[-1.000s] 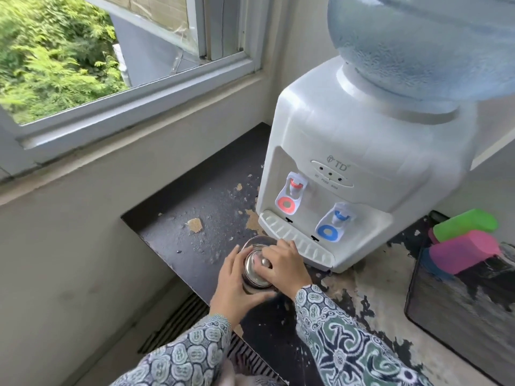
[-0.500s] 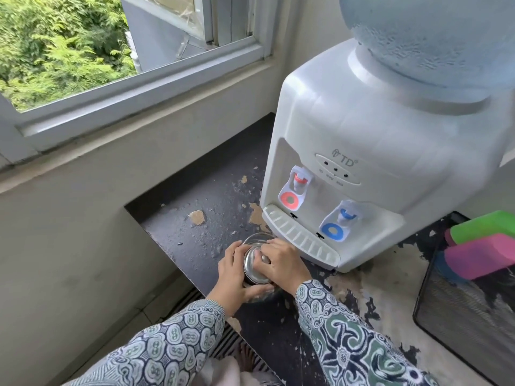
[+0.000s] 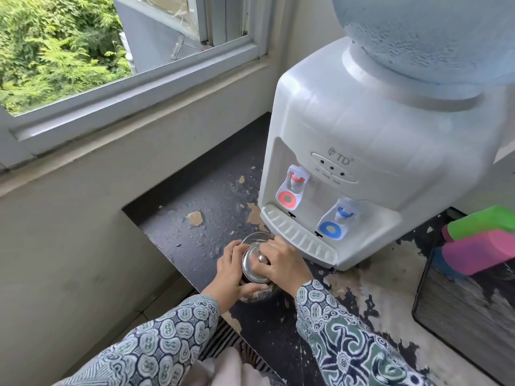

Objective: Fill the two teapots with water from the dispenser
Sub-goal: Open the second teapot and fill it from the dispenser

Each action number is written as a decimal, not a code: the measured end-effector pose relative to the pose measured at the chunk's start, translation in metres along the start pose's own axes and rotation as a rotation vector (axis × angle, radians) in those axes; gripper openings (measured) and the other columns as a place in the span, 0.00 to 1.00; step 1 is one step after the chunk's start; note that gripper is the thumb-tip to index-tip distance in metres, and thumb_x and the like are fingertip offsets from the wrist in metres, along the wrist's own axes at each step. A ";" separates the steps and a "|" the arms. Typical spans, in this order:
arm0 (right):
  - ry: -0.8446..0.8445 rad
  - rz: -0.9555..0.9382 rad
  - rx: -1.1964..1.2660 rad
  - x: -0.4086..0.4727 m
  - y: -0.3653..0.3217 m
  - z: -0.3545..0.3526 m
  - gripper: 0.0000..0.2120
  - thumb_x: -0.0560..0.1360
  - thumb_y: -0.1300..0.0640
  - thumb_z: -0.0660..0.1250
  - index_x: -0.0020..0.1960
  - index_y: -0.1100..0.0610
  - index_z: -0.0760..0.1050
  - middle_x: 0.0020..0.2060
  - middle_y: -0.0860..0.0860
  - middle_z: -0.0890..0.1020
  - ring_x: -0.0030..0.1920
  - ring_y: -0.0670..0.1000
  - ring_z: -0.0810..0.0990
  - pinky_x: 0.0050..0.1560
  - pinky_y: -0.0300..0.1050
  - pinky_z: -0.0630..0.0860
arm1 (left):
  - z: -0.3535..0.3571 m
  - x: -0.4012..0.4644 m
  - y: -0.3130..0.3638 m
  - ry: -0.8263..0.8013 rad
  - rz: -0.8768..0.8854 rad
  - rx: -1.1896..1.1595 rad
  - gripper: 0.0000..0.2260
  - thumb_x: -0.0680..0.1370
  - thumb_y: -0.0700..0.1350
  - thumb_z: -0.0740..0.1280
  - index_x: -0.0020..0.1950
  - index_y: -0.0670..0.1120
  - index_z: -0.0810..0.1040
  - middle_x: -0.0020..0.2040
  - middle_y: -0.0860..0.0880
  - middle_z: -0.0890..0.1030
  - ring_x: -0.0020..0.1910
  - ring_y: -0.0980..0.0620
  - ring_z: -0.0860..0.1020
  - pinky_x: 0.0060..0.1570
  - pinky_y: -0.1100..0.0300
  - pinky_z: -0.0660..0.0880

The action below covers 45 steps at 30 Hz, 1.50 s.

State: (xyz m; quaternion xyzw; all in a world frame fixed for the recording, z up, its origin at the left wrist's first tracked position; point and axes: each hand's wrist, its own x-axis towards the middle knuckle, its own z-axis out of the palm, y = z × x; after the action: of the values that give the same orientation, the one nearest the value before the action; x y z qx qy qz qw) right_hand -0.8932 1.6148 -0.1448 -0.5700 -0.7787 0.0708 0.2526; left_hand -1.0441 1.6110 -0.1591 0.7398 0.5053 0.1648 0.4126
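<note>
On the dark peeling worktop, before the white water dispenser, the left hand grips the glass teapot; right hand fingers pinch its round steel lid.

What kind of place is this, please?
Probably a home or office pantry corner by a window: a tabletop water dispenser with its big bottle stands on a worn counter.

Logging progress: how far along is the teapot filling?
Done: nothing visibly filled. In hand: left hand holds a glass teapot beside the dispenser; right hand grips its steel lid. Left: opening, filling at a tap. No second teapot in view.
</note>
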 end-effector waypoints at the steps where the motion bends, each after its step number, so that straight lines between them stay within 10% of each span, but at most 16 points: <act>1: 0.001 -0.014 -0.066 -0.001 0.000 -0.001 0.16 0.70 0.45 0.58 0.31 0.56 0.66 0.28 0.51 0.74 0.34 0.51 0.71 0.28 0.43 0.73 | 0.000 0.000 0.000 0.001 -0.003 -0.003 0.55 0.52 0.81 0.55 0.69 0.47 0.57 0.69 0.49 0.55 0.68 0.48 0.57 0.65 0.59 0.53; 7: -0.001 -0.030 -0.318 0.002 -0.001 -0.005 0.25 0.71 0.34 0.54 0.33 0.53 0.72 0.29 0.47 0.79 0.36 0.51 0.75 0.46 0.48 0.64 | -0.002 -0.002 0.003 -0.009 -0.010 0.029 0.57 0.51 0.81 0.53 0.70 0.45 0.56 0.70 0.47 0.54 0.69 0.48 0.57 0.69 0.53 0.55; 16: -0.020 -0.042 0.005 0.012 -0.003 -0.007 0.15 0.69 0.52 0.57 0.26 0.53 0.59 0.18 0.53 0.73 0.22 0.53 0.71 0.39 0.40 0.64 | -0.006 0.000 0.003 -0.047 0.004 0.021 0.56 0.52 0.81 0.52 0.70 0.46 0.56 0.69 0.47 0.54 0.67 0.50 0.57 0.68 0.57 0.53; 26: -0.085 -0.020 0.058 0.010 0.003 -0.003 0.17 0.71 0.54 0.57 0.26 0.60 0.68 0.21 0.55 0.74 0.25 0.54 0.73 0.40 0.41 0.66 | -0.006 0.001 0.000 -0.056 0.044 0.063 0.54 0.56 0.80 0.51 0.70 0.44 0.57 0.69 0.45 0.56 0.67 0.59 0.50 0.67 0.61 0.48; 37: -0.161 0.095 0.129 0.008 -0.002 -0.012 0.17 0.69 0.47 0.58 0.52 0.56 0.72 0.47 0.50 0.76 0.50 0.49 0.70 0.53 0.40 0.68 | -0.021 0.009 0.007 -0.048 0.046 -0.163 0.36 0.58 0.53 0.80 0.58 0.63 0.62 0.64 0.53 0.64 0.65 0.56 0.64 0.69 0.58 0.62; 45: -0.204 0.190 0.161 0.016 -0.004 -0.014 0.16 0.64 0.47 0.55 0.43 0.57 0.69 0.40 0.50 0.73 0.43 0.49 0.68 0.46 0.41 0.68 | -0.021 0.009 0.004 -0.003 0.005 -0.055 0.37 0.54 0.58 0.79 0.59 0.57 0.69 0.61 0.58 0.69 0.60 0.55 0.71 0.63 0.46 0.69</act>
State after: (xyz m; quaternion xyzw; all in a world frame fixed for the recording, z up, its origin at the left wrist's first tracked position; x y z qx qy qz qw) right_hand -0.8937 1.6253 -0.1265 -0.6087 -0.7347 0.2141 0.2095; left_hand -1.0514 1.6279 -0.1451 0.7298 0.4981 0.1784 0.4330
